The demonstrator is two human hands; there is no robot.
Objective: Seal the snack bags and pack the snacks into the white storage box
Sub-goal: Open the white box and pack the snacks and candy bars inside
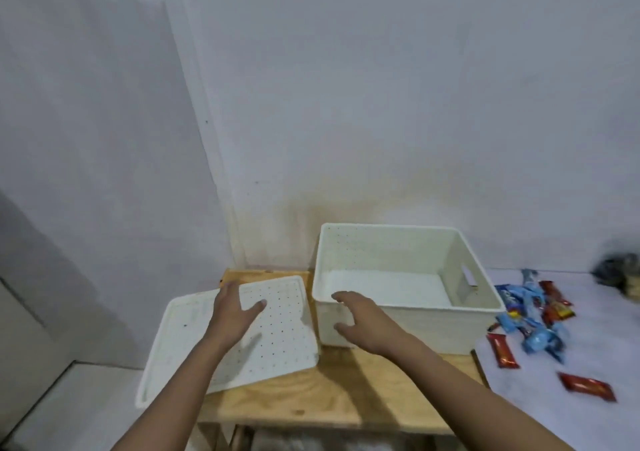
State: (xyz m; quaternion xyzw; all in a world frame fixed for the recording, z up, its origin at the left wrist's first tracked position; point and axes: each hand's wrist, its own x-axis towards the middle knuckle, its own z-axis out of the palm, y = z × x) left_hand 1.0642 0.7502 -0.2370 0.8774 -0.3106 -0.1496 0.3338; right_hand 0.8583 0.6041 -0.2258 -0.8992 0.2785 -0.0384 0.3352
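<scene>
The white storage box [464, 326] stands open and empty on a small wooden table [346, 395]. Its perforated white lid [277, 343] lies flat to the left, overhanging the table's left edge. My left hand [232, 315] rests flat on the lid, fingers spread. My right hand [360, 322] hovers at the box's front left corner, fingers apart, holding nothing. A heap of blue and red snack packets [535, 315] lies to the right of the box on a white surface. Two red bars, one [502, 350] and another [587, 386], lie nearer to me.
A white wall rises directly behind the table, with a corner to the left. A dark, blurred object [620, 274] sits at the far right edge on the white surface [540, 412]. Pale floor shows at the lower left.
</scene>
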